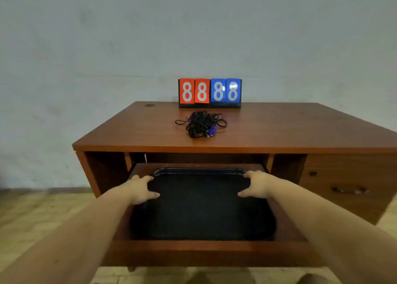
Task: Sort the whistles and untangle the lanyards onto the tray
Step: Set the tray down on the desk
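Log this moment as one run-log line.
phase: fetching tray | left hand: on tray left edge | right hand: on right edge | tray: in pull-out shelf | lanyards: tangled on desk, untouched

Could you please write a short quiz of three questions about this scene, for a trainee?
1. True or false: the tray already stands on the desk top.
2. Where does the bundle of lanyards lie? A) on the tray B) on the desk top, in front of the scoreboard C) on the floor
3. Fill in: the left hand and the right hand rest on the two sides of the ____.

Key:
1. False: it lies on the pulled-out shelf under the desk top.
2. B
3. tray
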The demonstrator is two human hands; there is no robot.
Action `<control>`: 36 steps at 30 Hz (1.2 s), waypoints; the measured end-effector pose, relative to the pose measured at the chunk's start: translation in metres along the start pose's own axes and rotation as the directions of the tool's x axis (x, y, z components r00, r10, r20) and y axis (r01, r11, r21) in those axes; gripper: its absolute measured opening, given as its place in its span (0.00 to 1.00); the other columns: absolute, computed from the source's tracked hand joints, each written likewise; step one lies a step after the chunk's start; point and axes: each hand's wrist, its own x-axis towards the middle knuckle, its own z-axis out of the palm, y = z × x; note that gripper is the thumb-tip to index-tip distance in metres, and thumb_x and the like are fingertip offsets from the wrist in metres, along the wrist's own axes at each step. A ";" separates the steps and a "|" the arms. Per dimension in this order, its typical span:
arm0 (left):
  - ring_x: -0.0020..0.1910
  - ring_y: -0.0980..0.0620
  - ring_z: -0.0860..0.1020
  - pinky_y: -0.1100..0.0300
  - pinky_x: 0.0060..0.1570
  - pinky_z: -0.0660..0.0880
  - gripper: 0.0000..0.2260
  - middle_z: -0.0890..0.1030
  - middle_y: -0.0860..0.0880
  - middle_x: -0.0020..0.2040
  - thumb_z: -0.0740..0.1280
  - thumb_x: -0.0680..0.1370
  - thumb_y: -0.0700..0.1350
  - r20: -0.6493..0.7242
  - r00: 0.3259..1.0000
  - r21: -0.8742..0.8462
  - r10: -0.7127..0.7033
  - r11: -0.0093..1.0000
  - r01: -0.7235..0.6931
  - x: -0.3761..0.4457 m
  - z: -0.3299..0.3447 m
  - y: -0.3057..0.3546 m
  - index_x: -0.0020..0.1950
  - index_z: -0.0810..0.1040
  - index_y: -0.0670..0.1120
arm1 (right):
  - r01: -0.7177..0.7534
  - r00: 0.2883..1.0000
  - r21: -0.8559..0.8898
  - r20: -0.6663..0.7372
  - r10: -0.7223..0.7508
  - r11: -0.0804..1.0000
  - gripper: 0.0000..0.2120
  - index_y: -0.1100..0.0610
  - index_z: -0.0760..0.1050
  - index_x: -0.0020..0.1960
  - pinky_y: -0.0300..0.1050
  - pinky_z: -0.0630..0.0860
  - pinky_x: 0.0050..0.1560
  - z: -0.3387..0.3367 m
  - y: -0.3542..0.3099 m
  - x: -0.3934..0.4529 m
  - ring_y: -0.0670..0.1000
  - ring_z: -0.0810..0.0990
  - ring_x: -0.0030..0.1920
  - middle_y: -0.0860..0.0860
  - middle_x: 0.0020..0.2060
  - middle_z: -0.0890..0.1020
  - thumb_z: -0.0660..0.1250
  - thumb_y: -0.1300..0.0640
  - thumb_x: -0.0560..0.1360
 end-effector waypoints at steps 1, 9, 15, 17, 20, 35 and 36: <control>0.71 0.41 0.64 0.52 0.70 0.63 0.35 0.56 0.41 0.75 0.65 0.75 0.60 -0.009 1.000 -0.015 -0.016 1.000 0.016 0.000 0.005 -0.003 0.77 0.54 0.51 | -0.022 1.000 -0.012 -0.020 0.021 1.000 0.39 0.53 0.56 0.75 0.51 0.66 0.69 0.007 0.002 -0.001 0.58 0.66 0.70 0.56 0.74 0.60 0.68 0.43 0.72; 0.51 0.47 0.77 0.62 0.29 0.75 0.30 0.68 0.43 0.70 0.65 0.78 0.45 -0.072 0.991 -0.262 -0.112 0.961 0.089 -0.004 0.015 -0.014 0.76 0.55 0.50 | -0.181 0.966 0.107 -0.165 0.197 0.978 0.33 0.55 0.54 0.75 0.50 0.73 0.62 0.033 0.022 0.006 0.58 0.71 0.65 0.57 0.70 0.65 0.66 0.52 0.75; 0.59 0.45 0.76 0.54 0.48 0.78 0.28 0.69 0.44 0.71 0.63 0.79 0.41 -0.071 0.996 -0.356 -0.056 0.934 0.027 -0.014 0.015 -0.011 0.76 0.55 0.48 | -0.117 0.980 0.283 -0.122 0.157 0.952 0.30 0.57 0.54 0.76 0.47 0.71 0.64 0.031 0.039 0.007 0.57 0.71 0.67 0.56 0.70 0.68 0.60 0.65 0.77; 0.69 0.44 0.69 0.52 0.65 0.68 0.27 0.66 0.44 0.73 0.64 0.78 0.39 -0.080 0.997 -0.407 -0.019 0.913 -0.015 -0.016 0.011 -0.012 0.75 0.58 0.44 | -0.088 0.982 0.327 -0.133 0.138 0.941 0.30 0.58 0.55 0.75 0.46 0.69 0.65 0.025 0.042 0.003 0.56 0.69 0.69 0.56 0.71 0.67 0.61 0.67 0.76; 0.70 0.44 0.68 0.51 0.68 0.65 0.29 0.66 0.43 0.73 0.66 0.77 0.39 -0.039 0.999 -0.461 0.025 0.886 -0.040 -0.022 -0.002 -0.013 0.75 0.59 0.42 | -0.044 0.987 0.372 -0.130 0.099 0.927 0.30 0.60 0.57 0.75 0.48 0.68 0.66 0.010 0.046 -0.011 0.57 0.69 0.69 0.57 0.71 0.67 0.63 0.66 0.76; 0.41 0.54 0.80 0.63 0.30 0.76 0.22 0.80 0.51 0.45 0.65 0.77 0.37 -0.122 0.986 -0.606 0.116 0.778 -0.166 -0.058 -0.054 0.041 0.71 0.67 0.44 | 0.026 0.939 0.295 -0.335 0.078 0.955 0.18 0.62 0.72 0.66 0.49 0.73 0.60 -0.057 0.066 -0.051 0.56 0.77 0.60 0.57 0.61 0.78 0.64 0.62 0.76; 0.41 0.53 0.81 0.62 0.30 0.76 0.21 0.80 0.50 0.45 0.65 0.78 0.38 -0.129 0.984 -0.611 0.119 0.772 -0.173 -0.057 -0.055 0.048 0.71 0.68 0.44 | 0.016 0.932 0.284 -0.351 0.088 0.959 0.16 0.61 0.74 0.64 0.50 0.74 0.59 -0.062 0.068 -0.050 0.57 0.78 0.58 0.57 0.59 0.79 0.63 0.62 0.77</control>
